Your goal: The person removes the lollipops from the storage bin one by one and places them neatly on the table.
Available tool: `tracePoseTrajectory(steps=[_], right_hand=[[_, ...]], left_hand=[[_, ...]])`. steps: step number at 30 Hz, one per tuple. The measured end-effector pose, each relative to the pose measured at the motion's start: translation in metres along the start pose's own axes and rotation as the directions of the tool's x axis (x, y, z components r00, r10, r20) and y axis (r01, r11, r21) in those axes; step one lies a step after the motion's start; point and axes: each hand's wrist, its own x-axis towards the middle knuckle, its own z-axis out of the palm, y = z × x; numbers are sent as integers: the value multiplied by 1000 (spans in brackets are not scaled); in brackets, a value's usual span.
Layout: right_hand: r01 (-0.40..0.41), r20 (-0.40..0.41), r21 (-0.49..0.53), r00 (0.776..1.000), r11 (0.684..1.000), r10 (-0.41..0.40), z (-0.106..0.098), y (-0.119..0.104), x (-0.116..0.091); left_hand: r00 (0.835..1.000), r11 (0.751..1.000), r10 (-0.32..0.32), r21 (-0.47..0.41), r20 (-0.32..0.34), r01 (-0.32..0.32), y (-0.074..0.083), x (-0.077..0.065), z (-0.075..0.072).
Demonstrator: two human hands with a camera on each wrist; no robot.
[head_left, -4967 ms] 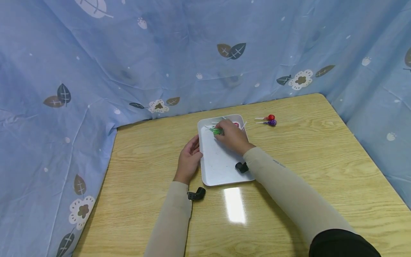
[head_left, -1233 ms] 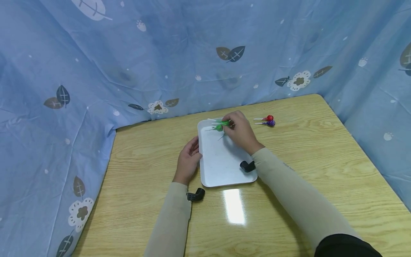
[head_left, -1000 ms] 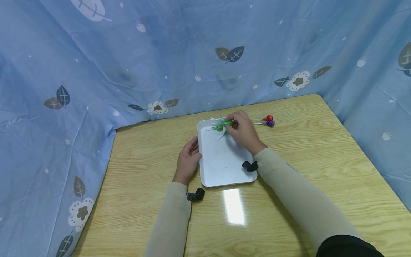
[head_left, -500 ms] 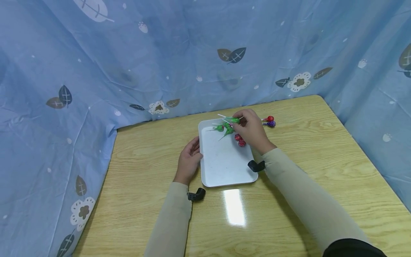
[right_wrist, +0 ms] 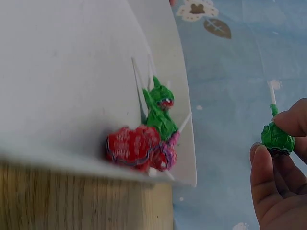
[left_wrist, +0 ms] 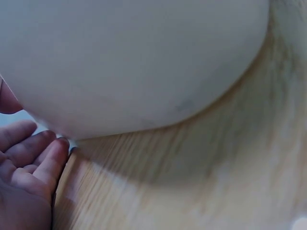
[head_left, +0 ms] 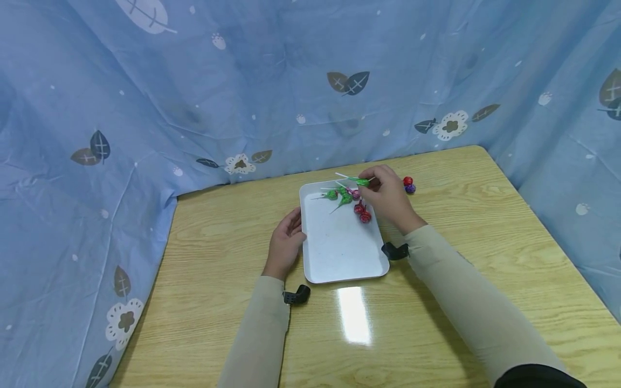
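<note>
My right hand (head_left: 388, 196) pinches a green-wrapped lollipop (right_wrist: 278, 140) between thumb and fingertips, its white stick pointing away to the left. It is raised over the back right corner of a white tray (head_left: 342, 253). Inside the tray's far end lie green lollipops (head_left: 345, 199), a pink one (right_wrist: 165, 155) and red ones (head_left: 365, 216). My left hand (head_left: 283, 242) rests against the tray's left side; in the left wrist view its loosely bent fingers (left_wrist: 53, 160) touch the tray's edge, and the fingers' far tips are partly hidden behind it.
A red lollipop (head_left: 408, 180) and a purple lollipop (head_left: 410, 189) lie on the wooden table (head_left: 228, 237) right of the tray, their sticks hidden by my right hand. A blue patterned curtain (head_left: 271, 81) hangs along the table's back and sides.
My right hand has moved right from the tray's back left, lifting a green lollipop to the back right corner. The red and pink lollipops came into sight. My left hand stayed put.
</note>
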Motion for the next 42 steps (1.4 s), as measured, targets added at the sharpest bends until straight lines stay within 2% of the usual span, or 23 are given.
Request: tracePoseTrajectory(steps=[6,19,29,42], right_hand=[[10,-20,4,1000,1000,-10,-5,4,-1],[-30,-18,-36,999,999,30,-14,14,-8],[9,-57,-44,998,999,-12,-23,22,-11],[-47,-86,-59,995,997,41,-37,32,-17]], left_hand=[[1000,1000,2,-16,-6,-3,1,0,1],[1000,1000,1,8,-13,-1,-1,0,1],[1000,1000,15,-6,-5,-15,-3,1,1],[1000,1000,2,5,-12,-2,-3,1,0]])
